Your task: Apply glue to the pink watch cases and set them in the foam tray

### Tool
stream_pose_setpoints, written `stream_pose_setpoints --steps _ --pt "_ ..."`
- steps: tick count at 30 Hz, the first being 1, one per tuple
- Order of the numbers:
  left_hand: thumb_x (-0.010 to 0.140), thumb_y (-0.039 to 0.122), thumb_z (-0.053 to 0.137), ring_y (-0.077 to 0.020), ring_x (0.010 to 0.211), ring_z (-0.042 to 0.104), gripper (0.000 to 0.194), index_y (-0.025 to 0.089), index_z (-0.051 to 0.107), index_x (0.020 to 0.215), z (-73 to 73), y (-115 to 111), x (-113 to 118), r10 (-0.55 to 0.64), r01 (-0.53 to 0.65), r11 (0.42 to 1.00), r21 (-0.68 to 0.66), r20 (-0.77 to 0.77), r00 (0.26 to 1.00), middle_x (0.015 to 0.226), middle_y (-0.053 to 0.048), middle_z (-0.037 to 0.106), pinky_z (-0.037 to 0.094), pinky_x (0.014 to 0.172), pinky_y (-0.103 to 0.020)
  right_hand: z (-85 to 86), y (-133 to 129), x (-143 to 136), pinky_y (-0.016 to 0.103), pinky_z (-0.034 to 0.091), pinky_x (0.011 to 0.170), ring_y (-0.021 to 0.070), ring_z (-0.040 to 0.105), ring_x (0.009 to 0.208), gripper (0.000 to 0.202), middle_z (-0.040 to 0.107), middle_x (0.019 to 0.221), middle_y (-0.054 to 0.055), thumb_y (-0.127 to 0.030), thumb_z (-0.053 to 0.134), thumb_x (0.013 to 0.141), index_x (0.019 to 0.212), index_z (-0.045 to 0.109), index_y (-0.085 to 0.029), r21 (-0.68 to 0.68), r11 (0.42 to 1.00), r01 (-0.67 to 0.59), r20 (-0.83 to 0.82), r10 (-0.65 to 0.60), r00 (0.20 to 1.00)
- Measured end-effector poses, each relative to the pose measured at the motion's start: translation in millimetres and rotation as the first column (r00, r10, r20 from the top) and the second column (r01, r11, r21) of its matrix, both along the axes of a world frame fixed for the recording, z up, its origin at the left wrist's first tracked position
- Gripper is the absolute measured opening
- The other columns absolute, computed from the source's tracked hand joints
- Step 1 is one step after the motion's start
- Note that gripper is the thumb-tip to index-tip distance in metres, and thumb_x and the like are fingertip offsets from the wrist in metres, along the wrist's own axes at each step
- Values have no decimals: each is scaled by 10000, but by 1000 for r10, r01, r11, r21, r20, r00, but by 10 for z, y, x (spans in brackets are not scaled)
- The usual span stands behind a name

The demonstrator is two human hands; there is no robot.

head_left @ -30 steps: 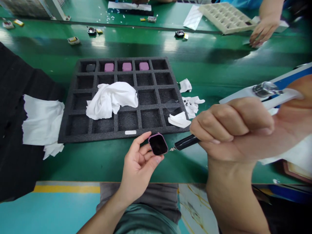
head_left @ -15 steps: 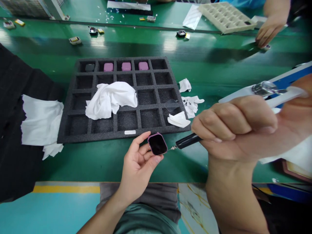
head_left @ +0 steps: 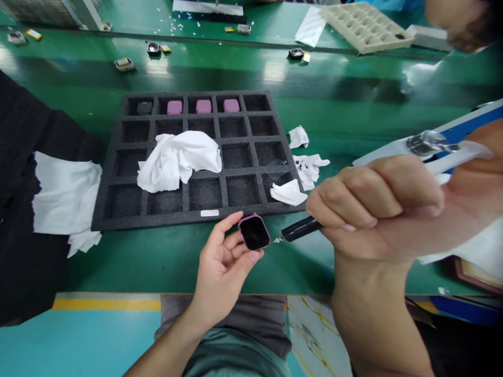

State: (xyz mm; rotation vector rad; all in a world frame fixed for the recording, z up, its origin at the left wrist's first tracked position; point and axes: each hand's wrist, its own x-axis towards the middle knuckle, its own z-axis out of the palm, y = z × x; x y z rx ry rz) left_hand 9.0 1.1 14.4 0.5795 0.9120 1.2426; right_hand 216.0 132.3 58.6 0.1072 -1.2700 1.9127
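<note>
Loose parts [head_left: 124, 64] sit farther right; my left fingers [head_left: 227, 223] hold a watch [head_left: 254, 233], right fingers [head_left: 371, 189] a tool [head_left: 301, 229]: likely edge work, steadiness next.

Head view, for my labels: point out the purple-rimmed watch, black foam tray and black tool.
Purple-rimmed watch [head_left: 254, 233]: head view, dark screen.
Black foam tray [head_left: 157, 221]: head view, front rim.
Black tool [head_left: 302, 229]: head view, its barrel.

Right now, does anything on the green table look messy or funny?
Yes. A white cloth just right of the black foam tray has dark spots, so it looks dirtied. A bigger white cloth lies bunched up over the tray. Tiny white scraps are scattered on the far bench, like spilled litter.
</note>
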Motion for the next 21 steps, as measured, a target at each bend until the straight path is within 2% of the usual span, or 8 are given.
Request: stream_pose_setpoints --steps 7,17,21 --pt "882 140 794 -124 970 781 542 241 557 1360 -14 -1 2 -3 3 1000 15 3 1000 1124 -41 808 607 891 -212 -4 86 0 356 311 291 154 326 277 663 291 333 -34 -777 515 842 436 390 -268 3 1000 31 -2 -31 1000" --pt "882 137 789 -136 978 785 537 240 559 1357 -7 -4 -11 -4 4 1000 19 -5 1000 1140 -51 807 610 887 -220 -1 4 69 364 300 294 154 303 286 621 247 347 -49 -741 552 828 464 356 -278 -23 986 168 40 -167 985" --pt "882 136 790 -130 977 785 539 251 559 1355 -13 -2 -8 -7 7 1000 19 -3 1000 1134 -39 809 607 890 -213 -1 18 76 370 319 294 158 320 289 611 257 347 -50 -742 571 817 470 366 -283 8 991 135 37 -135 990"
